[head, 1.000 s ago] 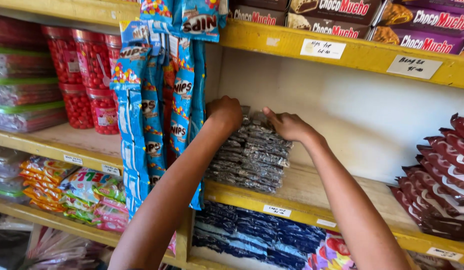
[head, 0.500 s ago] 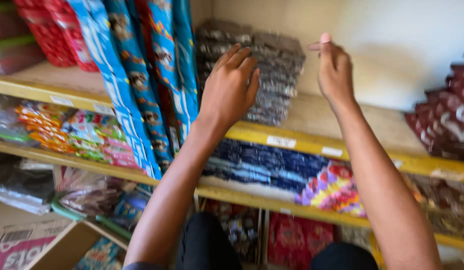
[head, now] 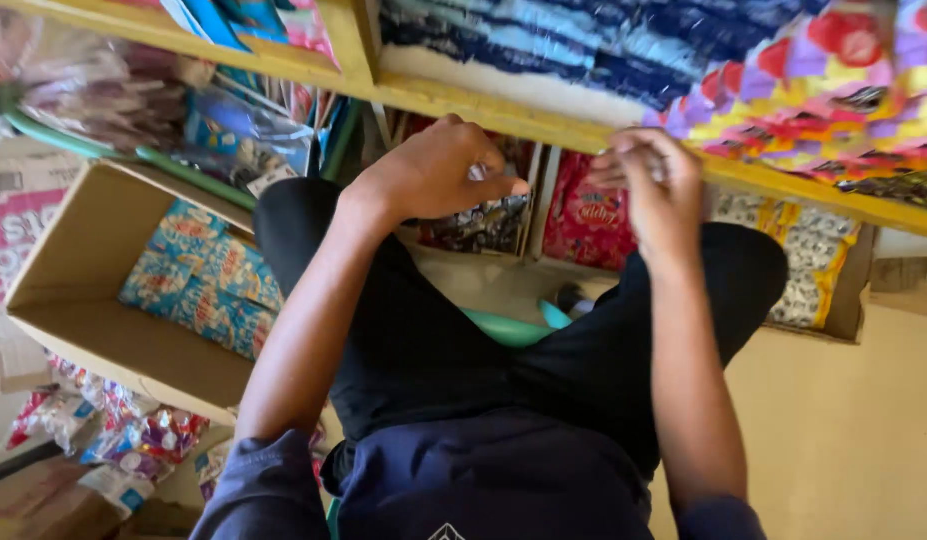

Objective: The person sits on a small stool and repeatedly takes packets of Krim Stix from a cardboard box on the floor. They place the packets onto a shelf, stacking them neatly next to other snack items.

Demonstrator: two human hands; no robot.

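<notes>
My left hand (head: 438,170) hangs just below the yellow shelf edge (head: 543,125) with its fingers curled, and a small pale scrap shows between thumb and fingers. My right hand (head: 655,190) is a hand's width to the right at the same height. It is blurred with bent fingers, so I cannot tell whether it holds anything. Behind the hands, on the lower shelf, stand dark shiny packets (head: 473,228) and red packets (head: 588,215). My knees in black trousers (head: 433,330) are under both forearms.
Dark blue packets (head: 583,50) and bright multicoloured packets (head: 823,90) lie on the shelf above. An open cardboard box (head: 73,260) with blue snack packets (head: 203,280) sits at the left. A carton of white-and-yellow packets (head: 813,260) stands at the right, and loose sweets bags (head: 133,430) lie on the floor.
Both hands have come down from the stack of dark packets on the upper shelf to below the lower shelf edge, and the view has tilted down onto my lap.
</notes>
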